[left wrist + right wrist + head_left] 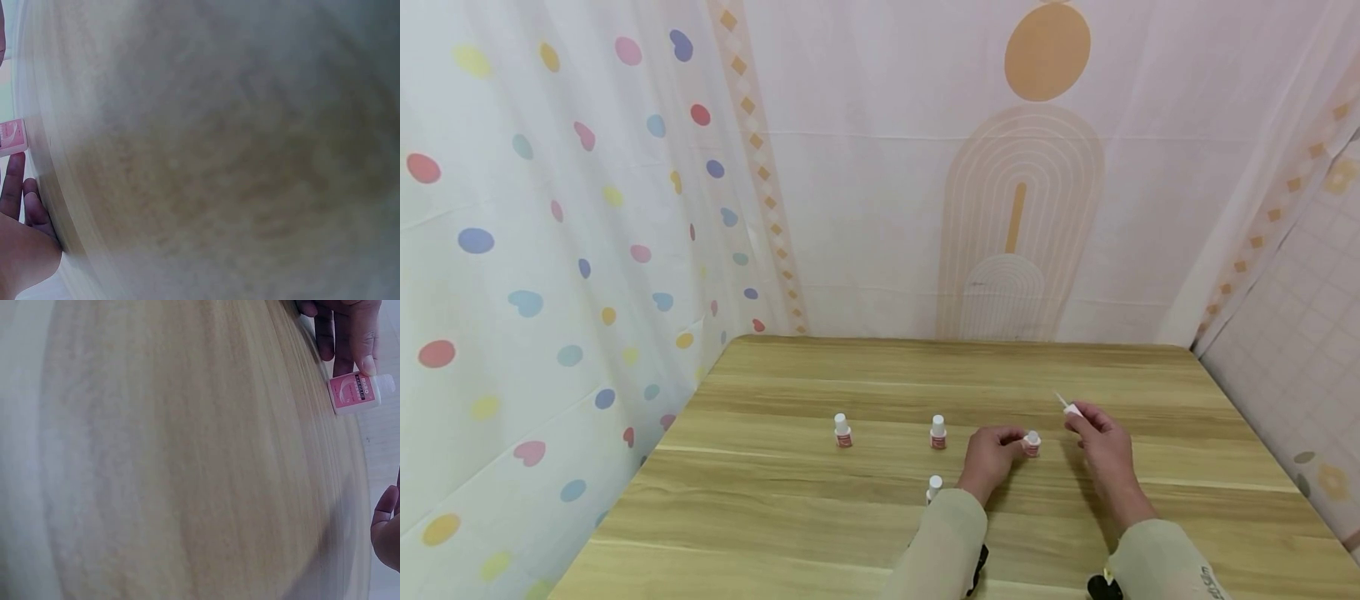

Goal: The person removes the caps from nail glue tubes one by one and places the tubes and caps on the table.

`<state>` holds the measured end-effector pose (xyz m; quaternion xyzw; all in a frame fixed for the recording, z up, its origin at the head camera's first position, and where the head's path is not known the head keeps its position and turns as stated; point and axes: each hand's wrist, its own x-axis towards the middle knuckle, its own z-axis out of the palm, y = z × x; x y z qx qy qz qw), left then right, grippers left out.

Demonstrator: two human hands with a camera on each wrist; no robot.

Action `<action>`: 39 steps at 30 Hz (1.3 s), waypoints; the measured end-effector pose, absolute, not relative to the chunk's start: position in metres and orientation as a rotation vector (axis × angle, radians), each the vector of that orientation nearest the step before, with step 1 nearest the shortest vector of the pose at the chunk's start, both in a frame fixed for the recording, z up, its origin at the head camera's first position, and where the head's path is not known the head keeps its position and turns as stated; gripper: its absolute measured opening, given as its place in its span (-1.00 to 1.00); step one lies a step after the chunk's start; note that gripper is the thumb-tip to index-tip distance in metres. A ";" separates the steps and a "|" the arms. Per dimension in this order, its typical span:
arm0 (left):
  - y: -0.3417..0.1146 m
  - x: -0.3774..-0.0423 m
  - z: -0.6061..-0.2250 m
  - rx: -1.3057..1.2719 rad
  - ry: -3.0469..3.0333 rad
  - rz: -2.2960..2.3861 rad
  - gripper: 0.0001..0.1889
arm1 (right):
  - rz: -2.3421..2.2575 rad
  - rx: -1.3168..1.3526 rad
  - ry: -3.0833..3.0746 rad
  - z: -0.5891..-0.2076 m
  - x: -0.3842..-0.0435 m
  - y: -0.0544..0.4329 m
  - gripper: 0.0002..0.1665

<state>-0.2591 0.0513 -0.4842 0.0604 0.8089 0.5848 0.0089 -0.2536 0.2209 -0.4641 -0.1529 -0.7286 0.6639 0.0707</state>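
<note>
Bottles on woodgrain table, patterned curtains

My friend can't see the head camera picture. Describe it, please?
A person's left hand holds a small uncapped bottle at a wooden table, while their right hand holds a white cap with a thin applicator. Three capped bottles stand to the left; patterned curtains hang behind.

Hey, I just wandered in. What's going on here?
A person is handling a small pink-labelled bottle. The left hand holds it upright with its top uncapped, while the right hand holds up a white cap with a thin tip, clear of the bottle. Three other bottles stand on the wooden table with white caps on, one partly hidden by the left sleeve.
</note>
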 end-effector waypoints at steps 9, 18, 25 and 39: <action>0.052 -0.259 -0.484 0.184 2.524 1.818 -0.94 | 1.974 -0.475 -2.197 -0.464 -0.253 0.220 -0.43; 0.051 -0.259 -0.485 0.192 2.519 1.831 -0.94 | 1.968 -0.448 -2.204 -0.464 -0.253 0.220 -0.48; 0.052 -0.260 -0.486 0.191 2.521 1.836 -0.95 | 1.969 -0.463 -2.213 -0.464 -0.253 0.220 -0.41; 0.052 -0.260 -0.486 0.198 2.521 1.841 -0.96 | 1.957 -0.455 -2.168 -0.465 -0.254 0.219 -0.50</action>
